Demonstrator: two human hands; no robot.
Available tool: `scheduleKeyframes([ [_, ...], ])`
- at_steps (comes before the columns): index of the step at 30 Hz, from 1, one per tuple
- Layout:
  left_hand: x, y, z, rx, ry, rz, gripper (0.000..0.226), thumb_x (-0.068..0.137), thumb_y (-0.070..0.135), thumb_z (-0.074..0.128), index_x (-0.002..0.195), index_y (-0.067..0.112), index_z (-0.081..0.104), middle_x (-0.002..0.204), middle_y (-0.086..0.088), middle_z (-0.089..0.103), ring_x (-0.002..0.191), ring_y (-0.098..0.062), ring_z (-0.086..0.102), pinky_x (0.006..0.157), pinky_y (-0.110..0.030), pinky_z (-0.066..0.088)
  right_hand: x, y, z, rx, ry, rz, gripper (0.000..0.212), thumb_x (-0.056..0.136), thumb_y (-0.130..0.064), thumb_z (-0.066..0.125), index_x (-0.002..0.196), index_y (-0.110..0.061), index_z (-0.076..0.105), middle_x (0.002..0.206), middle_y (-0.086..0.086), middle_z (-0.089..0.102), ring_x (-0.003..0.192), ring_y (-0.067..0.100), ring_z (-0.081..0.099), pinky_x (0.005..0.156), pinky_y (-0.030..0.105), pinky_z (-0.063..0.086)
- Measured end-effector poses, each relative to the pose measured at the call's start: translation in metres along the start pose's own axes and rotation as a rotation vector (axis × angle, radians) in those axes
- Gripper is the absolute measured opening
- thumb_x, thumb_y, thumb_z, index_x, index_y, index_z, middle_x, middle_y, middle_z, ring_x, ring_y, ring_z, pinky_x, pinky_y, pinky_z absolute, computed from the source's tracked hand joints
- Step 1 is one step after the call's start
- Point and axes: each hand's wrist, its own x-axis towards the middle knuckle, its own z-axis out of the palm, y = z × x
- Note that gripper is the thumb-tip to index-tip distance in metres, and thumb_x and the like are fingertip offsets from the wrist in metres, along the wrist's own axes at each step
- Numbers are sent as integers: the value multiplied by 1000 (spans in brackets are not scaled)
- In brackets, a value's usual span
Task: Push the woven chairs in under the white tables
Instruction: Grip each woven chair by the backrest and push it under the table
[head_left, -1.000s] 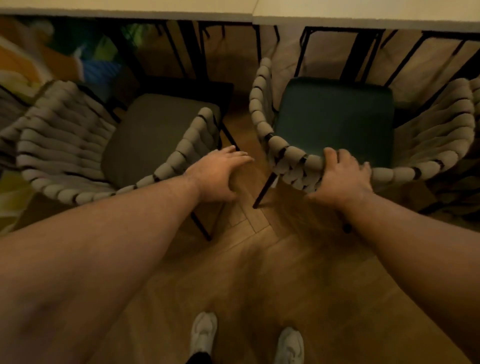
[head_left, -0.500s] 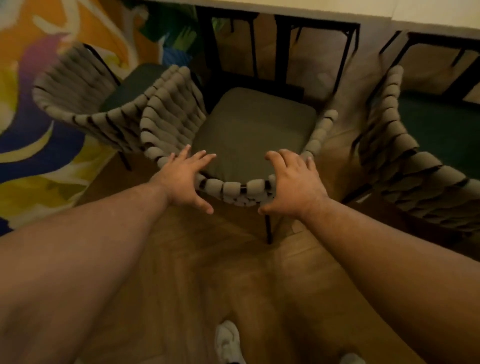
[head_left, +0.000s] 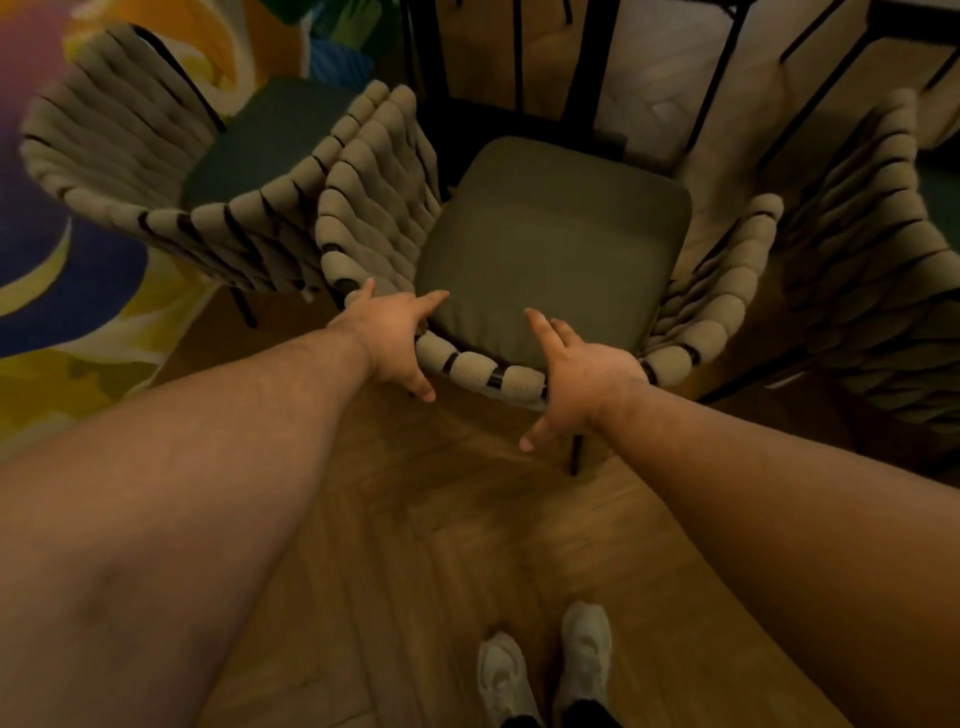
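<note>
We press left hand (head_left: 390, 338) and right hand (head_left: 577, 375) on the back rail of the middle chair (head_left: 550, 244), fingers spread straight, gripping nothing. It stands between left chair (head_left: 130, 156) and right chair (head_left: 857, 249), front by table legs (head_left: 592, 62).

Your 2 bare arms reach forward, nearly straight. Your left hand (head_left: 392, 338) and right hand (head_left: 582, 371) lie palm-down, fingers straight and splayed, thumbs angled back toward you.

One head-worn wide-angle camera looks steeply down, close above the woven chair (head_left: 550, 244).
</note>
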Motion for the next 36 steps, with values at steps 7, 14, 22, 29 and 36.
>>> scheduleKeyframes([
  [7,35,9,-8,208,-192,56,111,64,57,85,160,52,30,142,8,52,129,-26,55,105,-49,53,11,2,0,-33,10,-35,125,64,-91,71,166,-44,16,154,-5,54,126,25,63,92,48,60],
  [14,44,3,-7,359,-254,188,68,60,87,69,120,55,64,95,22,66,89,-9,65,80,-34,58,9,0,-5,27,6,-10,50,76,-79,68,105,-37,71,77,-14,62,78,16,65,76,38,58],
  [22,42,-11,-6,301,-167,340,33,71,72,68,93,49,56,76,19,57,66,0,49,65,-28,47,10,-3,0,127,-13,77,16,90,-47,71,104,-41,69,81,-16,65,77,6,62,80,38,60],
  [29,56,-14,-18,266,-134,448,38,81,65,69,113,45,67,90,19,67,88,-6,65,85,-34,60,24,0,-12,71,-51,83,15,95,-43,66,109,-42,70,88,-14,68,84,11,67,83,42,62],
  [36,110,-3,-40,239,-70,498,27,80,67,70,98,51,58,77,22,56,70,1,53,69,-23,47,65,36,-35,81,-27,77,21,94,-42,70,115,-43,68,84,-15,60,81,12,61,74,37,55],
])
